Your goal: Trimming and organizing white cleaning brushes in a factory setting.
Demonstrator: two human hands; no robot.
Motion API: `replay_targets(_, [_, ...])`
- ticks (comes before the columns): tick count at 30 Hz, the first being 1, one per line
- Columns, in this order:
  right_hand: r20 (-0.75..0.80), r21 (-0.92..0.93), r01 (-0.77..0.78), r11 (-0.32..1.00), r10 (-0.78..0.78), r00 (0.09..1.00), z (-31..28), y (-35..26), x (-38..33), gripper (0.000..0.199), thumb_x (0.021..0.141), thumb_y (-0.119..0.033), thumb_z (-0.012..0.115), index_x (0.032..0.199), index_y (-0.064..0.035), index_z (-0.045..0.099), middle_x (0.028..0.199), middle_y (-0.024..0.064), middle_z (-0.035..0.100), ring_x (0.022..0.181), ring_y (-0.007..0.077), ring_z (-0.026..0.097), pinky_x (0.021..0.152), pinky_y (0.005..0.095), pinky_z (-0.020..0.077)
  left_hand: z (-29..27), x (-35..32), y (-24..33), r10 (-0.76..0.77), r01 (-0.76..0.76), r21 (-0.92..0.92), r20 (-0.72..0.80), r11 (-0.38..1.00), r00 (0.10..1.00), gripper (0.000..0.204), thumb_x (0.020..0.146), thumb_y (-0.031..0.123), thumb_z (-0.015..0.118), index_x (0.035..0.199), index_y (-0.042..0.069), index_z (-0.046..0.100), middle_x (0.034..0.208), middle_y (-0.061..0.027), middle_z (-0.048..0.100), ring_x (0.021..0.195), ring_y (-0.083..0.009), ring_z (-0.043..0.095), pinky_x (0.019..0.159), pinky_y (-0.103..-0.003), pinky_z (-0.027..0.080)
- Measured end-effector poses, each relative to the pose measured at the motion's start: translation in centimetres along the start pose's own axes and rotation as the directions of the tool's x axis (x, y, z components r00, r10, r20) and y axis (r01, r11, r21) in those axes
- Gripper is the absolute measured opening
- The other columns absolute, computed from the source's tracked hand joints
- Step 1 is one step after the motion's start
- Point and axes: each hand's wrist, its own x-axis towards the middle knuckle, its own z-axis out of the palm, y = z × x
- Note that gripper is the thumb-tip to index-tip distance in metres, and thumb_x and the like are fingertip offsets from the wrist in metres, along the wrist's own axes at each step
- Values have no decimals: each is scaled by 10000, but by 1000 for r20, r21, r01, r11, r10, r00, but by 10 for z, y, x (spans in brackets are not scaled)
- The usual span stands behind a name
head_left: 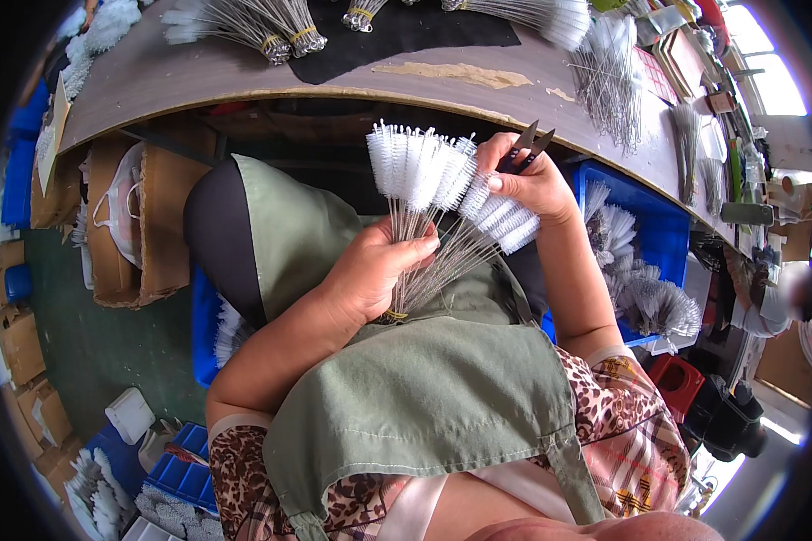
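A bundle of thin wire brushes [419, 171] with white bristle heads fans out above my lap, heads pointing away from me. My left hand [370, 270] is closed around the wire stems, and a yellow tie [393, 316] binds their lower ends. At the right side of the fan, my right hand [541, 189] has its thumb and fingers against the bristle heads. Tucked in that same hand is a pair of small black thread snips [525, 149], blades apart and pointing up, away from the bristles. The fingertips partly hide the brushes they touch.
Across the far side runs a worktable [180, 81] with a black mat [406, 50] and more tied brush bundles [289, 36]. Loose wire brushes [609, 86] lie at its right. Blue bins [672, 230] hold brushes beside my legs. A cardboard box [158, 252] stands left.
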Motion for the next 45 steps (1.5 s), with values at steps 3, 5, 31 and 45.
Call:
replay_targets(3, [-3, 20, 6, 1000, -6, 1000, -7, 5, -6, 154, 758, -57, 735, 843, -26, 609, 858, 54, 581, 827, 152, 545, 764, 285, 447, 6, 2, 1, -23, 23, -12, -30, 1000, 999, 131, 879, 61, 597, 1005, 33, 573, 930, -45, 600, 854, -133, 585, 805, -288, 480])
replay_targets(5, [4, 38, 74, 997, -74, 997, -10, 7, -8, 159, 749, -60, 742, 838, -29, 613, 863, 63, 588, 839, 170, 553, 775, 307, 447, 6, 4, 1, -16, 16, 5, -4, 1000, 1000, 120, 871, 68, 615, 976, 32, 568, 899, -29, 590, 820, -115, 578, 777, -268, 476])
replay_targets(31, [99, -994, 61, 94, 493, 864, 21, -168, 15, 282, 843, -260, 620, 904, 15, 612, 739, 146, 607, 715, 320, 601, 678, 382, 465, 32, 9, -6, 74, -33, 331, -112, 943, 991, 148, 809, 2, 683, 929, -18, 599, 828, -57, 631, 740, -106, 613, 655, -236, 509])
replay_targets(45, [-64, -951, 168, -258, 701, 711, 70, -156, 53, 366, 769, -381, 655, 669, -29, 650, 650, 159, 602, 728, 336, 616, 666, 427, 474, 39, 3, 3, 73, -41, 436, -58, 899, 996, 229, 816, 9, 667, 1010, -54, 564, 906, -85, 632, 791, -108, 609, 701, -249, 506])
